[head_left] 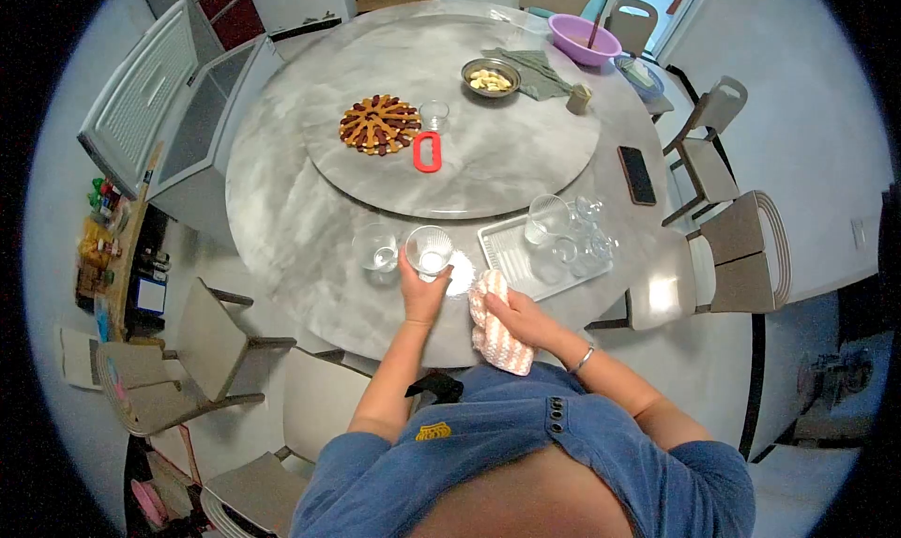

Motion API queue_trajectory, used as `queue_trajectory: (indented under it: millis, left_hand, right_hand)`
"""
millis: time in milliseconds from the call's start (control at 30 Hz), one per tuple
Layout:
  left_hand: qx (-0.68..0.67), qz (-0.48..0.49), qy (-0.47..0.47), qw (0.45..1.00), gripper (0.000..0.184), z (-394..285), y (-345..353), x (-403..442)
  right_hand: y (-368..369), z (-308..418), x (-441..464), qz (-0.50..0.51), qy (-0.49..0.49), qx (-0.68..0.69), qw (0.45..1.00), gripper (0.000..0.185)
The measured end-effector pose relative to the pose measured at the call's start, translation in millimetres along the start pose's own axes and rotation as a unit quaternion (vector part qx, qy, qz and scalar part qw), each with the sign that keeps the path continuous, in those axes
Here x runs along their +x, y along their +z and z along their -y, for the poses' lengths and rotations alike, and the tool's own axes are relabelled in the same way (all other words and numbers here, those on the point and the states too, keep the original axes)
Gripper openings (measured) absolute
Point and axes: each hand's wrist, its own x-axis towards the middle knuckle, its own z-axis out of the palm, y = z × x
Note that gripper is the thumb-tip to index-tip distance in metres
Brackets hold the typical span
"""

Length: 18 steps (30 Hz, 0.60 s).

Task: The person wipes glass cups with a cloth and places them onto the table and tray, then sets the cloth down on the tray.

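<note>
1. At the near edge of the round table (272, 191), a ribbed clear glass (430, 245) is in the left hand (425, 289), whose fingers are curled around its lower part. Whether its base touches the tabletop, I cannot tell.
2. Just right of that glass lies a white round patch (461, 275), partly hidden; what it is, I cannot tell.
3. The right hand (522, 318) grips a pink-and-white striped cloth (502, 343), bunched between thumb and fingers, apart from the glass. A bracelet (584, 358) circles that wrist.
4. Left of the held glass stands more clear glassware (378, 247), near but not in either hand.
5. To the right, a white ribbed tray (501, 249) bears several clear glasses (548, 219), crowded toward its right side.
6. Farther in, a round raised turntable (469, 186) holds a brown-and-tan latticed mat (378, 125), a small clear glass cup (434, 116), a red oblong ring (427, 151) and a metal bowl (491, 77) of pale yellow pieces. A grey-green cloth (540, 76) lies beside the bowl.
7. Toward the table's right rim is a dark phone (636, 175); a purple basin (584, 39) sits at the far right.
8. Around the table stand chairs (709, 167).
</note>
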Motion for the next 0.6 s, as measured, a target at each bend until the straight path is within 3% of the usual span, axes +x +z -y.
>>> queue_trajectory:
  millis: [133, 200, 333, 433, 500, 533, 600]
  left_hand:
    - [0.018, 0.011, -0.009, 1.0, 0.088, -20.2, -3.9, -2.9]
    - [0.061, 0.027, -0.007, 0.998, 0.089, -24.0, -7.5, -4.0]
    - [0.003, 0.023, 0.034, 0.999, 0.084, -5.1, -6.6, -14.6]
    - [0.048, -0.016, 0.015, 0.999, 0.07, -16.6, -14.5, -43.8]
    - [0.104, 0.066, -0.075, 0.99, 0.055, -26.2, -15.5, -60.7]
    - [0.104, 0.068, -0.075, 0.989, 0.055, -27.6, -8.3, -61.8]
    - [0.081, 0.176, 0.088, 0.977, 0.048, -31.9, 12.6, -61.2]
  right_hand:
    - [-4.3, -3.6, -9.4, -0.028, -0.008, -0.009, 1.0, 0.043]
    - [-8.1, -4.0, -14.8, -0.014, 0.033, 0.0, 0.999, 0.042]
    - [-6.9, -12.1, -22.4, -0.05, 0.019, 0.082, 0.995, 0.042]
    - [-15.4, -19.7, -30.9, -0.074, 0.011, 0.066, 0.995, 0.042]
    - [-20.7, -24.3, -38.2, -0.089, 0.033, 0.1, 0.99, 0.041]
    - [-23.6, -31.7, -41.3, -0.091, 0.033, 0.101, 0.99, 0.041]
    - [-27.5, -49.3, -43.6, -0.111, 0.023, 0.13, 0.985, 0.042]
